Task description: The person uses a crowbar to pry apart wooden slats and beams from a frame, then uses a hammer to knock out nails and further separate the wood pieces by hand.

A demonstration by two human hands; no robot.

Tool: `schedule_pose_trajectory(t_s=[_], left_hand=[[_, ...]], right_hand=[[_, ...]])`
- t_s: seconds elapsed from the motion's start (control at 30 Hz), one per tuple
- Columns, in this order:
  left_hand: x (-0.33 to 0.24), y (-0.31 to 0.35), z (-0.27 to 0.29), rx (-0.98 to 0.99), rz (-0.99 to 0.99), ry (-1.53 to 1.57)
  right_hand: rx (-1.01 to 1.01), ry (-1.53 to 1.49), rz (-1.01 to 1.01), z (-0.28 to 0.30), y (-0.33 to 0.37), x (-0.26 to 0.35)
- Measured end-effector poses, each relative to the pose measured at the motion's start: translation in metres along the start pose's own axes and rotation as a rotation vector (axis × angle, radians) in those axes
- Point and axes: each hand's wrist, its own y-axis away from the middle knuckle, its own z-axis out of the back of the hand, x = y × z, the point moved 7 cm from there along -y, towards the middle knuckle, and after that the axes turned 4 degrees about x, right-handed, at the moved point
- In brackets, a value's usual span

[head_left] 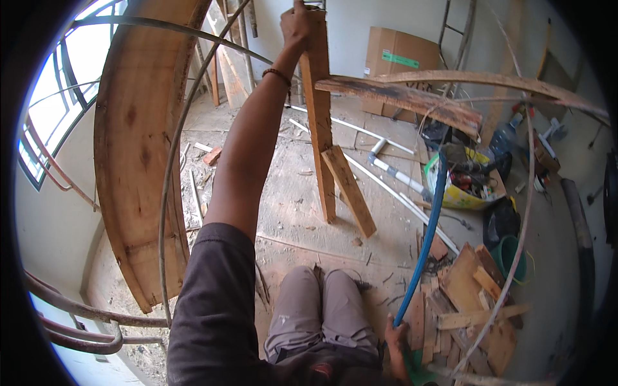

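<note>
My left arm reaches far ahead, and my left hand (297,28) is closed at the top of an upright wooden post (315,96). A short board (348,191) leans off the post's lower part, and a stained plank (409,103) juts out to the right from its upper part. Low on the right, my right hand (396,338) is wrapped round the lower end of a long blue bar (425,251). The bar slants up and away; its far end overlaps dark things behind it, so its tip is unclear. My knees show between my arms.
A wide plywood panel (138,148) stands close on the left, with metal tubes (96,312) crossing near it. White pipes (402,174) lie on the dusty floor. To the right are a yellow bag (473,193) of items, scrap wood (476,309) and a green bucket (513,257); a cardboard box (402,61) stands behind.
</note>
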Motion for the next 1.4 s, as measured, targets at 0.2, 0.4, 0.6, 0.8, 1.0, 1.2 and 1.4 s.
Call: schedule_pose_trajectory(t_s=[0.2, 0.4, 0.6, 0.8, 1.0, 1.2, 1.4], left_hand=[[-0.102, 0.077, -0.022, -0.322, 0.012, -0.408], [-0.145, 0.109, -0.031, -0.379, -0.102, -0.688], [-0.141, 0.113, 0.002, -0.492, -0.111, -0.767], [-0.156, 0.117, -0.022, -0.162, -0.191, -0.73], [-0.153, 0.133, -0.022, -0.2, -0.067, -0.504], [-0.136, 0.105, -0.01, -0.159, -0.21, -0.578], [-0.141, 0.114, -0.039, -0.124, -0.233, -0.502]], right_hand=[[-0.024, 0.022, 0.054, 0.025, 0.013, -0.029], [0.079, 0.147, -0.172, -0.004, -0.026, -0.091], [0.246, 0.152, -0.385, -0.065, -0.047, -0.22], [0.262, 0.508, -0.373, -0.06, -0.024, -0.183], [-0.205, -0.237, 0.047, -0.028, -0.137, -0.018], [0.248, -1.424, -0.467, -0.159, -0.274, 0.115], [0.285, -1.25, -0.17, -0.153, -0.356, 0.159]])
